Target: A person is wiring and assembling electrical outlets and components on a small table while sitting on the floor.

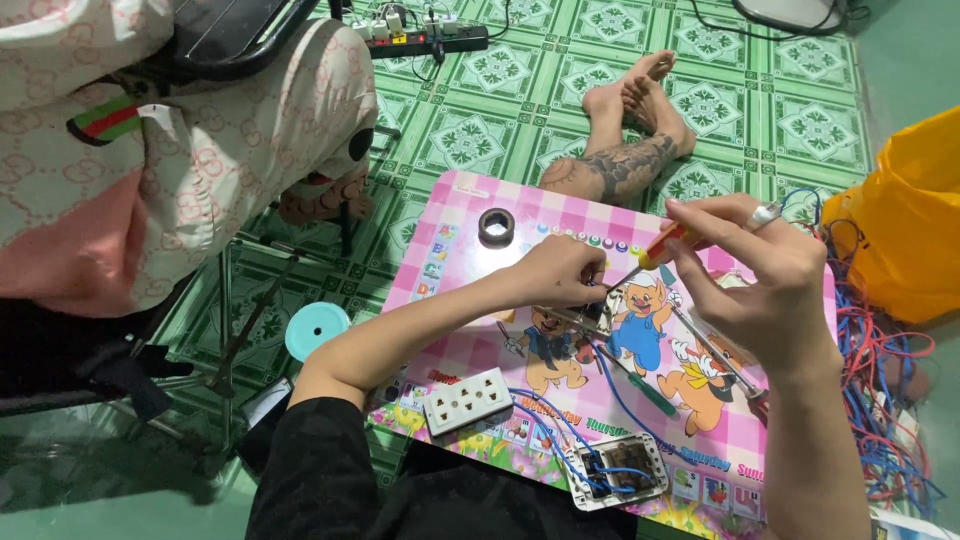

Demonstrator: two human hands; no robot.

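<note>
**Two hands, one tiny part, and a pile of wire**

Two hands are busy over the pink checkered cartoon table (470,350) here. Your left hand (558,272) sits near the middle of the table, fingers curled in and pinching a small metal part (596,312) just under the fingertips. It's too small to tell what exactly it is. Your right hand (765,285) comes in from 3 o'clock, fingers pressed together around a screwdriver (655,255) with a yellow and red handle, its tip pointing down toward the part your left hand holds. There's a ring on one finger of that hand.

Around the part, going by the clock:
- 11 o'clock: a roll of dark tape (496,225) lying flat on the table, well apart from your hands.
- 7 o'clock: a white socket faceplate (467,400) lying face up near your left forearm.
- 6 o'clock: a second socket unit (618,470) turned back-side up at the table's near edge, with blue wires (560,420) running into it.
- 3 to 4 o'clock: a big tangle of red and blue wires (880,400) off the table's edge, and an orange bag (910,220) beyond it.

Off to 9 o'clock, a light blue round lid (317,329) lies on the green patterned floor (520,110). Another person's bare feet (640,105) rest on the floor at 12 o'clock, just past the table.
</note>
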